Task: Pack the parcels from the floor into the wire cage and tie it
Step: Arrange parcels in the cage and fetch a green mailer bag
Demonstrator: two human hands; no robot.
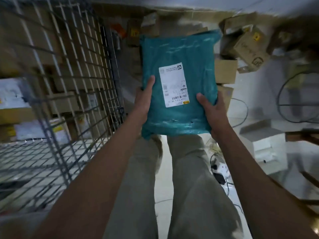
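The wire cage (pixel 57 80) fills your left side, its mesh wall standing between you and the parcels already stacked inside, brown cartons and pale bags piled well up the grid, so anything you add probably has to go in over or around that wall rather than through it. Ahead and to your right, more cardboard boxes (pixel 245 44) lie tumbled on the pale floor (pixel 255 94), not yet packed, with loose cables (pixel 291 100) trailing near them, so watch your footing as you turn. In front of your legs you hold the teal mailer bag (pixel 179 83) flat and face up, white shipping label (pixel 173 84) towards you; it is well clear of the floor and just beside the cage, not yet in it. A soft bag like this would sag if you took it by one corner, which is likely why you carry it from both edges. Your left hand (pixel 144 99) grips the left edge with the thumb laid on top and the fingers hidden beneath; your right hand (pixel 209 109) clasps the lower right edge the same way, thumb pressing the face. Both forearms reach straight out, roughly level.
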